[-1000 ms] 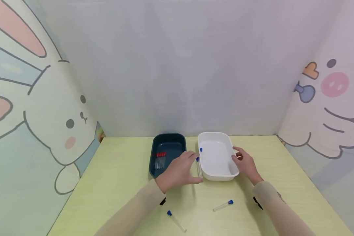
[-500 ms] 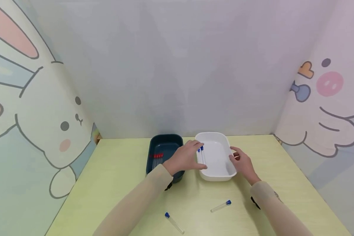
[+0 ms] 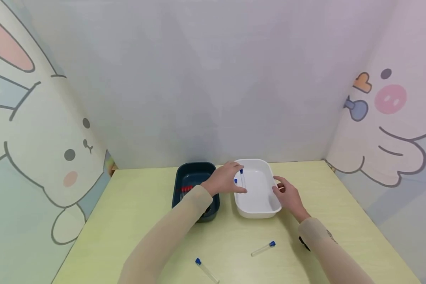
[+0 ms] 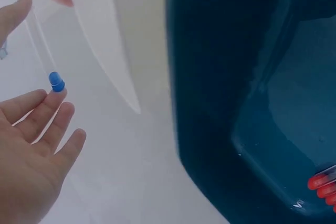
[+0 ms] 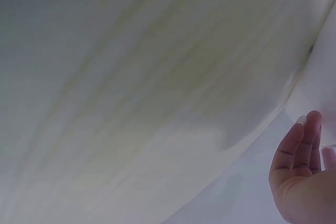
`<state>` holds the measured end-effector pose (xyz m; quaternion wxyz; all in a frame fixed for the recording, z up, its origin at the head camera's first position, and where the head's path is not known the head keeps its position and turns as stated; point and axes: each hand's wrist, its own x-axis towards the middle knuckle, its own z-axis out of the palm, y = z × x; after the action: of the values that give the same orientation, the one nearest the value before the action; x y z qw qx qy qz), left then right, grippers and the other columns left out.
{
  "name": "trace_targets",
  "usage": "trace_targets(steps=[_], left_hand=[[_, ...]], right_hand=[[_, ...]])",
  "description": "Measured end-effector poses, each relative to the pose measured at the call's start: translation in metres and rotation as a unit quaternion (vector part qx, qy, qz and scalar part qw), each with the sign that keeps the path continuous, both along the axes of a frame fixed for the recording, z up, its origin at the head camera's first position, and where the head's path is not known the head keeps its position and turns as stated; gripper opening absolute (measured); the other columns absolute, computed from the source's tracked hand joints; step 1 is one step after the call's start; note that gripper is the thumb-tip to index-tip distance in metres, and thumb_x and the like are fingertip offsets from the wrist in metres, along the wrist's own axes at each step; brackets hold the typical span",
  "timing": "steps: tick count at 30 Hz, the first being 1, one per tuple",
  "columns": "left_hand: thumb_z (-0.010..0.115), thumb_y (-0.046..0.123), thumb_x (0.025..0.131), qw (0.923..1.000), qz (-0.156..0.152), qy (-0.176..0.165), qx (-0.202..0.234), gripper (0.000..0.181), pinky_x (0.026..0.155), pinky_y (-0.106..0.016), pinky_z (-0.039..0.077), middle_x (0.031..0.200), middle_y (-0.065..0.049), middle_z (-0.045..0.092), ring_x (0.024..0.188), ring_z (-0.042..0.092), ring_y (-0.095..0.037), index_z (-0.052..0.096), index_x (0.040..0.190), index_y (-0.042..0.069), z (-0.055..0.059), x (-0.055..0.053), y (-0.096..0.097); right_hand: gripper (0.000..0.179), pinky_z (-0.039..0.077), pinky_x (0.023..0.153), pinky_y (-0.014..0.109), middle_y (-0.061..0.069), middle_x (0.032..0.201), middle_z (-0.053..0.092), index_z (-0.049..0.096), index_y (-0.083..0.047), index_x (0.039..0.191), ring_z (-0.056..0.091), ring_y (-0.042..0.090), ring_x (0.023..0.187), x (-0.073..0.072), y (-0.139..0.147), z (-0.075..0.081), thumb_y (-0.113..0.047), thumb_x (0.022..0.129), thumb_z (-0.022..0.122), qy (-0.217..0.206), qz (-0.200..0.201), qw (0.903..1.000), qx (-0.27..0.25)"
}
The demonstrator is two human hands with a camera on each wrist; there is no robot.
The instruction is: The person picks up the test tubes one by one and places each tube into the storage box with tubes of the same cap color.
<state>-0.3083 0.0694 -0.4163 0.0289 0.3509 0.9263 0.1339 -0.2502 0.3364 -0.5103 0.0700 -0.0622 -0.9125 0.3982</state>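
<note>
My left hand (image 3: 227, 179) holds a clear test tube (image 3: 243, 181) over the left part of the white tray (image 3: 258, 214). In the left wrist view, the tube spans from thumb to fingertips, its blue cap (image 4: 56, 82) at the fingers. Another blue cap (image 3: 236, 181) shows inside the tray by its left wall; the hand hides most of that tube. My right hand (image 3: 289, 197) grips the tray's right rim with thumb and fingers. In the right wrist view, its fingers (image 5: 294, 156) are bent, the contact hard to see.
A dark blue tray (image 3: 213, 215) stands left of the white one, partly under my left arm, with several red-capped tubes (image 3: 186, 189) in it. Two blue-capped test tubes, a right one (image 3: 263, 249) and a left one (image 3: 207, 271), lie on the table's near part.
My left hand has carried the test tube from the gap between the trays, forward and over the white tray. My right hand stays at the rim. The head view has shifted slightly.
</note>
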Motion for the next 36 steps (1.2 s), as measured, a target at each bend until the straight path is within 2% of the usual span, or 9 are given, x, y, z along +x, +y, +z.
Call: trace_targets(steps=[7, 13, 19, 23, 29, 36], left_hand=[[0.081, 0.056, 0.084, 0.9993, 0.004, -0.022, -0.031, 0.087, 0.116, -0.036, 0.048, 0.157, -0.004, 0.051, 0.141, 0.050, -0.022, 0.049, 0.154, 0.014, -0.017, -0.018, 0.005], [0.080, 0.055, 0.084, 0.9982, -0.014, -0.009, -0.057, 0.085, 0.117, -0.035, 0.047, 0.155, -0.005, 0.053, 0.140, 0.051, -0.023, 0.051, 0.152, 0.012, -0.029, -0.030, 0.008], [0.080, 0.059, 0.083, 0.9968, -0.015, -0.010, -0.078, 0.086, 0.119, -0.034, 0.045, 0.154, -0.004, 0.054, 0.140, 0.051, -0.021, 0.052, 0.152, 0.014, -0.044, -0.042, 0.016], [0.080, 0.061, 0.082, 0.9958, -0.018, -0.003, -0.089, 0.086, 0.121, -0.033, 0.042, 0.151, -0.003, 0.057, 0.138, 0.052, -0.020, 0.055, 0.150, 0.015, -0.053, -0.045, 0.022], [0.081, 0.061, 0.080, 0.9950, -0.016, 0.008, -0.099, 0.085, 0.129, -0.039, 0.028, 0.147, -0.002, 0.062, 0.139, 0.051, -0.021, 0.058, 0.148, 0.016, -0.056, -0.045, 0.026], [0.086, 0.059, 0.075, 0.9941, 0.017, -0.007, -0.107, 0.091, 0.131, -0.048, 0.018, 0.147, 0.000, 0.062, 0.143, 0.047, -0.021, 0.055, 0.150, 0.018, -0.052, -0.044, 0.031]], right_hand=[[0.048, 0.054, 0.076, 0.029, 0.023, 0.115, 0.065, 0.048, -0.007, 0.151, 0.064, 0.030, 0.099, -0.001, 0.000, -0.002, -0.018, 0.105, 0.055, -0.003, -0.003, 1.0000, 0.002], [0.048, 0.054, 0.075, 0.029, 0.022, 0.114, 0.064, 0.048, -0.007, 0.151, 0.063, 0.029, 0.099, -0.001, -0.003, -0.003, -0.017, 0.105, 0.056, -0.004, -0.002, 1.0000, 0.001], [0.048, 0.052, 0.074, 0.027, 0.021, 0.113, 0.065, 0.049, -0.008, 0.151, 0.063, 0.028, 0.097, 0.000, -0.003, -0.002, -0.018, 0.105, 0.056, -0.004, -0.006, 1.0000, 0.004], [0.048, 0.052, 0.073, 0.027, 0.021, 0.112, 0.065, 0.049, -0.007, 0.151, 0.063, 0.028, 0.096, 0.002, -0.002, -0.001, -0.017, 0.105, 0.056, -0.003, -0.009, 0.9999, 0.005], [0.048, 0.052, 0.073, 0.027, 0.021, 0.113, 0.064, 0.048, -0.008, 0.151, 0.062, 0.028, 0.096, 0.003, 0.000, -0.003, -0.017, 0.105, 0.056, -0.008, -0.014, 0.9998, 0.008], [0.048, 0.054, 0.075, 0.028, 0.021, 0.114, 0.065, 0.049, -0.008, 0.151, 0.063, 0.028, 0.097, 0.000, -0.001, -0.003, -0.017, 0.104, 0.057, -0.005, -0.010, 0.9999, 0.006]])
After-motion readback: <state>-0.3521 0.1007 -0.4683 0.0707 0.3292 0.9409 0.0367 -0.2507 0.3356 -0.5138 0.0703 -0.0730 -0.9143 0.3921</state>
